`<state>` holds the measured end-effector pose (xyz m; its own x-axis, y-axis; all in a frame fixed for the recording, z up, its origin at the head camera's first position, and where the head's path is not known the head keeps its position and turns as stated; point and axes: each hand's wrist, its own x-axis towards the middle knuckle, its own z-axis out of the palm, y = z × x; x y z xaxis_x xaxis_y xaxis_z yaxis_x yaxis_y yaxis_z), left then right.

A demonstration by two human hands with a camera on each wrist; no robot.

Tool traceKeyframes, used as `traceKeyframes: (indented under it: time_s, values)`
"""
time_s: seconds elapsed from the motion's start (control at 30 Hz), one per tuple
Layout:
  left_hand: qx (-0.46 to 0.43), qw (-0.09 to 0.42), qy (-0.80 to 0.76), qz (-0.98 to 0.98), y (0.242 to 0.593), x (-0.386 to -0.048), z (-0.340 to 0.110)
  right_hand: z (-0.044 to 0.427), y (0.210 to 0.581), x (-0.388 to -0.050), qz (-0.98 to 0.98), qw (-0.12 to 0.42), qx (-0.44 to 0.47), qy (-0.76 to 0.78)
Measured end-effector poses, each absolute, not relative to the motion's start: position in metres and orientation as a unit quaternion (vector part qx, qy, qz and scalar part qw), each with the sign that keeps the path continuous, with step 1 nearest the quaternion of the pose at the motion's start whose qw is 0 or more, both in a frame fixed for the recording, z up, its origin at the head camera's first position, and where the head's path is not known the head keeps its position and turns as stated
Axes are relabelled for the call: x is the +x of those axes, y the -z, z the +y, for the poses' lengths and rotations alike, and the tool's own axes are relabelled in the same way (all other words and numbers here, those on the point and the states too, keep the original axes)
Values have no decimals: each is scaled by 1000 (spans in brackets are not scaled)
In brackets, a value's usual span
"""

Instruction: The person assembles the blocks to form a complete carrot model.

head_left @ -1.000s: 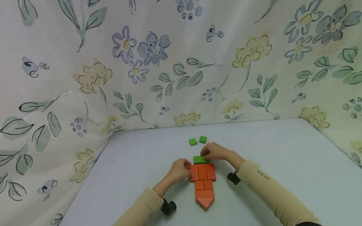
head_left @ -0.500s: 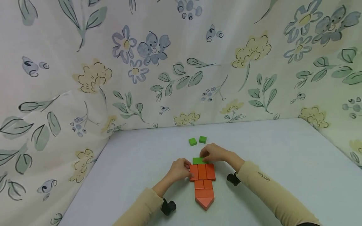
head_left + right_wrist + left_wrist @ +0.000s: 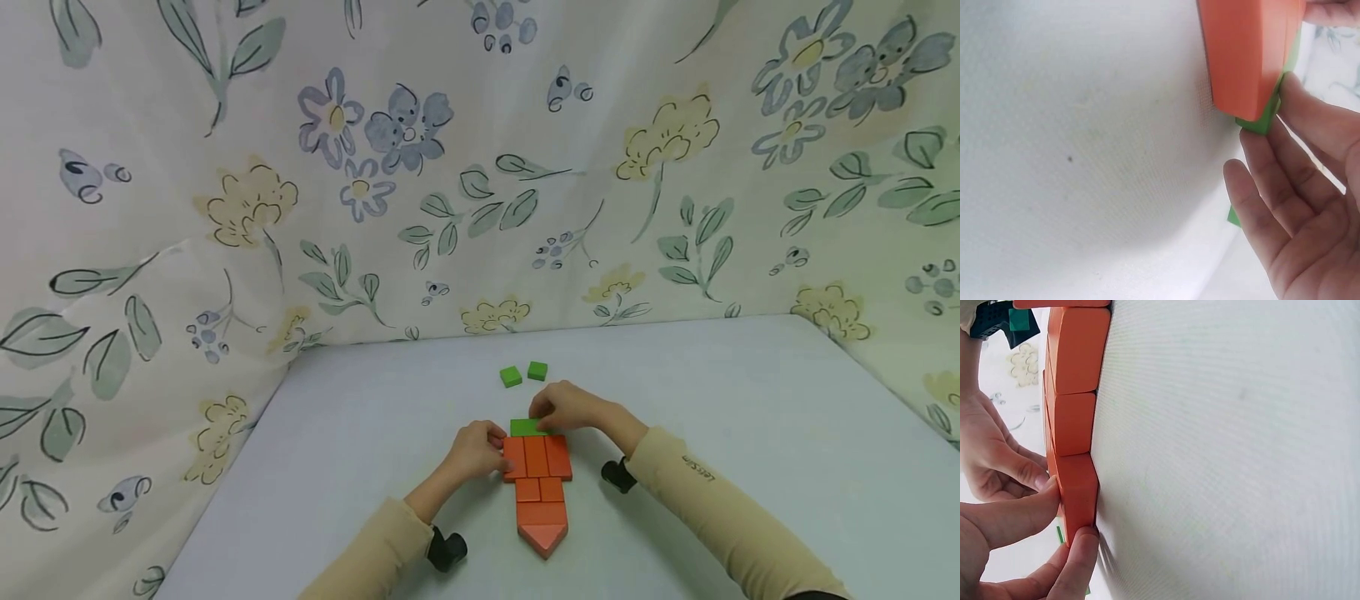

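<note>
Orange blocks lie flat together on the table (image 3: 660, 500): a row of three tall ones, two small ones below, then a long one and a triangular block (image 3: 543, 537). My left hand (image 3: 474, 452) pinches the leftmost tall orange block (image 3: 513, 459); in the left wrist view its thumb lies on the top edge and its fingers touch the end. A green rectangular block (image 3: 524, 427) sits against the far side of the row. My right hand (image 3: 573, 406) pinches this green block's right end, thumb and fingers visible in the right wrist view, and partly covers it.
Two small green blocks, a left one (image 3: 511, 377) and a right one (image 3: 537, 371), lie farther back. A floral cloth (image 3: 450, 275) hangs behind and beside the table. Black wrist cameras are strapped to both forearms, the left camera (image 3: 447, 552) near the table surface.
My right hand has drawn the green rectangular block slightly toward me and left, up against the orange row. The left hand has stayed in place.
</note>
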<state>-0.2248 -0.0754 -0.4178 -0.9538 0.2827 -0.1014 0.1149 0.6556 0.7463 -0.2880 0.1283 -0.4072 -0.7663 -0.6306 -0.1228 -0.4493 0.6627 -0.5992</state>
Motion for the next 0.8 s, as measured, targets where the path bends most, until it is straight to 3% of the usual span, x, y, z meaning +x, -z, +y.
traceKeyframes:
  time_s: [0.57,0.67,0.8]
  values:
    - [111,105,-402,903,418,-225,-76,129,406,-291,900,171,-297,271]
    - [109,109,-403,902,418,-225,-76,129,402,-296,905,154,-292,267]
    - [108,111,-405,901,417,-225,-75,127,396,-306,921,91,-290,242]
